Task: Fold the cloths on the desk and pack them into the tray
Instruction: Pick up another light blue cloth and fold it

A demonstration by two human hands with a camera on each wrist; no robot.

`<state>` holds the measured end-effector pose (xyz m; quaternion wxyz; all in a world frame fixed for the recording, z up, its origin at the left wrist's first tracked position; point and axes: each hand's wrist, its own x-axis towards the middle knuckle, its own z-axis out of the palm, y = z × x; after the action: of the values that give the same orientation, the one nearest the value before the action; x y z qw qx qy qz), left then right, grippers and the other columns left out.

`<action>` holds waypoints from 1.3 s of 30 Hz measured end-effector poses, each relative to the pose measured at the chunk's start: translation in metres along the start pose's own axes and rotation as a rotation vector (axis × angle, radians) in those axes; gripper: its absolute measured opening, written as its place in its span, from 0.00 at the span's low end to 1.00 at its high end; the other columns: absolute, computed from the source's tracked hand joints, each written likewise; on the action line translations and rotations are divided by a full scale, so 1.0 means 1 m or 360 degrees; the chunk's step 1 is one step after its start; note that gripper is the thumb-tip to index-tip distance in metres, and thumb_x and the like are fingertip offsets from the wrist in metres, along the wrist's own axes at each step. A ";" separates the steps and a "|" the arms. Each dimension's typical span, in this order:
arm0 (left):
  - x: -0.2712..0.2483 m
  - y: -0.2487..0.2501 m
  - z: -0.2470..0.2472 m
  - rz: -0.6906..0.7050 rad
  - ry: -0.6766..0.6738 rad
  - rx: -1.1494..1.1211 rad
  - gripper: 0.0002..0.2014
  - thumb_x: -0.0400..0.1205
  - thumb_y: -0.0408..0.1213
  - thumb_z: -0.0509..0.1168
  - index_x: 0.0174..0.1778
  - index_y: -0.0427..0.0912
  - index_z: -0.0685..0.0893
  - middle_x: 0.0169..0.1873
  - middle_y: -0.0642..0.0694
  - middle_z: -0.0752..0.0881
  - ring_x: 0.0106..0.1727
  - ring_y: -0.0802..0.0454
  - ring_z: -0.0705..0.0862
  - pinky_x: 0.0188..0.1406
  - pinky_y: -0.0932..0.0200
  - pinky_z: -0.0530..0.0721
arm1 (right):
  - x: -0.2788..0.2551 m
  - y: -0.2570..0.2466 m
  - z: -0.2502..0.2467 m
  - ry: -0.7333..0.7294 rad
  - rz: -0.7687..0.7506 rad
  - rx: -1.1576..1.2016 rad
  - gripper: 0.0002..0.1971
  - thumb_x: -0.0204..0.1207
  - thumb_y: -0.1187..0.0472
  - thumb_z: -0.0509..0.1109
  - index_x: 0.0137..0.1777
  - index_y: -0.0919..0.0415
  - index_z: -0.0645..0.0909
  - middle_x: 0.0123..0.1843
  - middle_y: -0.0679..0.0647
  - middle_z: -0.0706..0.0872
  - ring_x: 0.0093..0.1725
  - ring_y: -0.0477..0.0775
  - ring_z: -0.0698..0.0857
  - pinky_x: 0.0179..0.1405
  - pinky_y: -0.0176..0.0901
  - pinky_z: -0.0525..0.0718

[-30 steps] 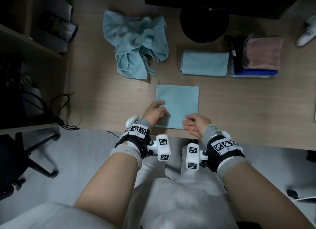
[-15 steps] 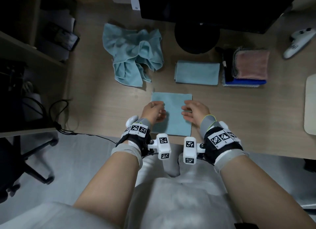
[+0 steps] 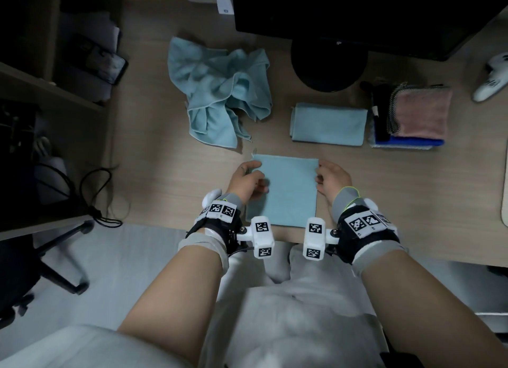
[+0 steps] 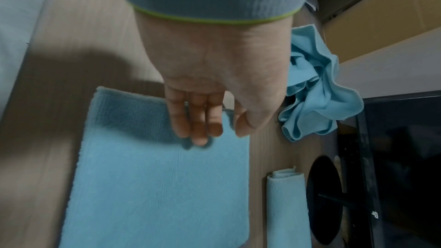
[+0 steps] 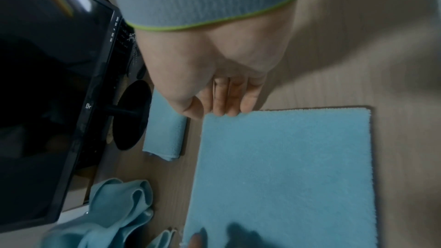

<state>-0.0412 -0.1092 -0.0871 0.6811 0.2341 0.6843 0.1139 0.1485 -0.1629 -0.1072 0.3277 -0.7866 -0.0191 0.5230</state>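
Cloths: we log the flat light-blue cloth (image 3: 286,191) lying on the desk (image 3: 398,191) directly between our two hands, folded to a rectangle with its near edge close to the desk's front edge. Our left hand (image 3: 246,182) rests on the cloth's left border; in the left wrist view the fingers (image 4: 199,120) lie straight and together, tips pressing down on the fabric, thumb beside them, nothing pinched. Our right hand (image 3: 331,179) sits at the cloth's right border; in the right wrist view its fingertips (image 5: 232,101) meet the cloth's edge, fingers extended, no grasp that we can make out. Beyond the left hand, farther up the desk, lies the crumpled light-blue cloth (image 3: 220,92), unfolded, apart from the flat one. Beyond the right hand lies a folded light-blue cloth (image 3: 328,124), and just to the right of that a stack of folded cloths (image 3: 412,117), pink on top, dark blue beneath, with a black one at its left side. At the far right edge of the head view, well right of the right hand, a pale rounded edge (image 3: 505,189) shows; we cannot tell whether it is the tray. A round black monitor base (image 3: 328,65) stands just behind the folded cloth, and a white controller (image 3: 492,77) lies at the far right.
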 end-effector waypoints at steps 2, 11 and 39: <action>0.004 -0.004 -0.004 0.0067 0.0264 0.0010 0.09 0.76 0.32 0.63 0.49 0.46 0.82 0.30 0.45 0.82 0.25 0.48 0.80 0.34 0.55 0.86 | 0.001 0.011 -0.006 0.0074 -0.0007 -0.0075 0.19 0.59 0.57 0.69 0.53 0.50 0.84 0.34 0.50 0.85 0.33 0.51 0.82 0.39 0.47 0.81; -0.022 -0.051 -0.012 -0.0087 0.0547 0.0320 0.14 0.75 0.37 0.69 0.55 0.38 0.83 0.49 0.38 0.86 0.53 0.38 0.85 0.59 0.46 0.84 | -0.016 0.072 -0.025 -0.0177 0.0199 -0.0493 0.29 0.47 0.35 0.75 0.36 0.62 0.86 0.41 0.55 0.92 0.44 0.61 0.91 0.53 0.53 0.87; -0.065 -0.085 0.013 -0.0451 -0.0194 -0.0315 0.22 0.80 0.50 0.52 0.46 0.33 0.80 0.41 0.38 0.89 0.23 0.47 0.81 0.23 0.61 0.69 | -0.066 0.087 -0.081 -0.0416 0.0547 0.0555 0.20 0.76 0.53 0.57 0.56 0.69 0.80 0.46 0.64 0.92 0.40 0.60 0.92 0.36 0.44 0.89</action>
<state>-0.0450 -0.2160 -0.0711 0.7503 0.0736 0.6533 0.0690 0.1587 -0.2955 -0.0810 0.3594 -0.6359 0.1628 0.6633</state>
